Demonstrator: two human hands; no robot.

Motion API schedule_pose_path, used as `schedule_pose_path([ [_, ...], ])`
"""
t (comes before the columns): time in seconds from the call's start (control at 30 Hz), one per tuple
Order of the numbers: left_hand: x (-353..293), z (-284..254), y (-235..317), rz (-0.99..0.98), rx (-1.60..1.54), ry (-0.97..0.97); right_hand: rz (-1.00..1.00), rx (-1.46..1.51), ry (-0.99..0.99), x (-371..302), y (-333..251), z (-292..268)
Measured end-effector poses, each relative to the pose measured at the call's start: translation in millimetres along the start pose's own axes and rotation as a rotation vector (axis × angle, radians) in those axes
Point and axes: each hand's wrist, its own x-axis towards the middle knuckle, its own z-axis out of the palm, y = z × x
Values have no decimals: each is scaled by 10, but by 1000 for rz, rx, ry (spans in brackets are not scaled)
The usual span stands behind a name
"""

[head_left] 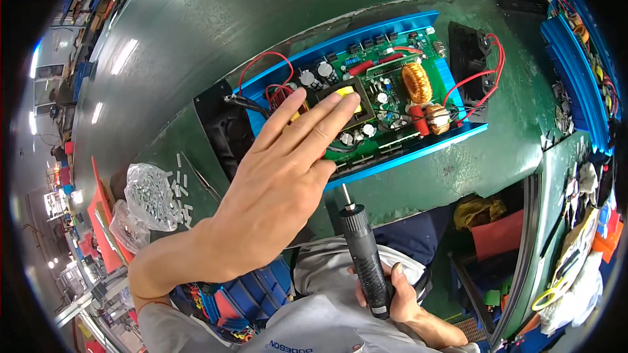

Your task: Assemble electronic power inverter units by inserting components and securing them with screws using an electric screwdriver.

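Note:
My left hand (275,183) reaches over a green circuit board (392,101) set in a blue metal housing (412,147). Its fingers are stretched out, with the tips at a black-framed transformer (364,116) with yellow tape. My right hand (402,297) is wrapped around a black electric screwdriver (366,261), held upright near my body with its bit toward the housing's near edge. At the housing's left end sits a black end plate (219,114), partly behind my hand. Another black end piece (466,59) with red wires is at the right end.
Left of the housing lie tweezers (204,180), small clear pieces (180,189) and a plastic bag of small parts (152,196). A second blue housing (575,78) stands at the far right. Blue bins (258,294) are below my left arm.

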Motion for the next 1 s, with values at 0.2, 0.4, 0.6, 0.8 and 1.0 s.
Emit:
schedule_pose_path([
  [0.2, -149, 39, 74, -9, 0, -24, 9, -113, 75, 13, -64, 53],
  [0.4, -225, 171, 133, -54, -34, 31, 23, -199, 136, 35, -93, 80],
  [0.6, -261, 314, 70, -4, -7, 188, 130, 280, -183, 112, 86, -162],
  [0.8, -567, 399, -97, -317, 81, 939, -51, -425, 198, -104, 33, -330],
  [1.0, -676, 638, -89, -703, -499, 731, -227, -538, 331, -159, 88, -437],
])
